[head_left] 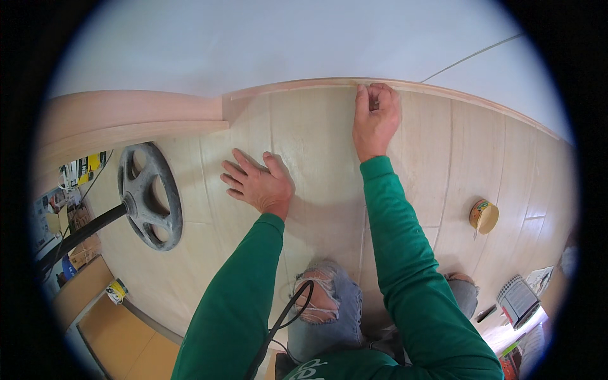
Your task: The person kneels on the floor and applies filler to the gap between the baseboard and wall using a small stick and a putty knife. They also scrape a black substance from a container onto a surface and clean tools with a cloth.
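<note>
My left hand [261, 187] rests on the pale wood-look floor [316, 139] with its fingers spread, nothing in them. Farther off and to the right, my right hand [378, 117] is at the thin wooden strip [297, 85] where the floor meets the white wall [291, 44]. Its fingers are curled in, with thumb and fingertips drawn together close to the strip. Whatever may be between those fingertips is hidden or too small to make out. Green sleeves cover both my forearms.
At left lies a grey spoked round base [151, 196] with a black pole. Behind it projects a wooden ledge [139, 114]. A tape roll [485, 217] is on the floor at right. Cardboard [120, 335] is at lower left; a black cable [278, 320] loops by my knee.
</note>
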Available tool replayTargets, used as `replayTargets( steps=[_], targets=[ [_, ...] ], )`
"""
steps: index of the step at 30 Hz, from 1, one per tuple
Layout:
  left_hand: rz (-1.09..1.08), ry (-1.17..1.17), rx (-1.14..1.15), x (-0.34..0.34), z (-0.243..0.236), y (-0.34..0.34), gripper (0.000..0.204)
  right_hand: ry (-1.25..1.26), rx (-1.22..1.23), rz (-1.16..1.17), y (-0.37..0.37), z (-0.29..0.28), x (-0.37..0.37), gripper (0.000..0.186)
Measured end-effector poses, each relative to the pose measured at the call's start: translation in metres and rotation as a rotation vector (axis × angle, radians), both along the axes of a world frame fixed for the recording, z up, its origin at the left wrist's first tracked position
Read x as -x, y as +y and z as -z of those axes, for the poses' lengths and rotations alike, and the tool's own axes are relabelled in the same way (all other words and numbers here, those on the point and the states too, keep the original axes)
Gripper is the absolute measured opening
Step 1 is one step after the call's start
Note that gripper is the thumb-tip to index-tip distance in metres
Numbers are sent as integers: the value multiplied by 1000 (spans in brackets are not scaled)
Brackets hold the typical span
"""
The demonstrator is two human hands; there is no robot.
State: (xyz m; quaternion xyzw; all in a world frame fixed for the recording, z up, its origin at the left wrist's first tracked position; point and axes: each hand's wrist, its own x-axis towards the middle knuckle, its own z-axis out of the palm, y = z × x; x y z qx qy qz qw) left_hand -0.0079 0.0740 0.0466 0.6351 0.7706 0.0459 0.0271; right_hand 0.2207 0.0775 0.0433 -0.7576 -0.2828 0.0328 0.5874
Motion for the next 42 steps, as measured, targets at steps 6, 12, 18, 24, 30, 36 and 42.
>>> replayTargets(
  steps=[6, 12, 18, 24, 30, 36, 42],
  targets=[
    [3, 31, 1, 1, 2, 1, 82, -53, 7, 51, 2, 5, -8, 12],
    [-1, 18, -14, -2, 1, 1, 82, 11, 7, 249, -24, -2, -42, 9],
    [-1, -1, -15, -6, -2, 1, 82, -363, 84, 80, -7, 8, -15, 9],
    [-1, -25, -16, -5, -1, 0, 83, -140, -56, -77, 24, 3, 28, 11],
    [3, -20, -18, -3, 0, 2, 84, -113, 59, 125, -4, 4, -21, 12],
    [16, 20, -35, -2, 6, 1, 81, -212, 65, 41, 6, 8, -1, 13],
    [8, 4, -22, -2, 3, 1, 81, -174, -20, -117, 49, 4, 65, 12]
  ],
)
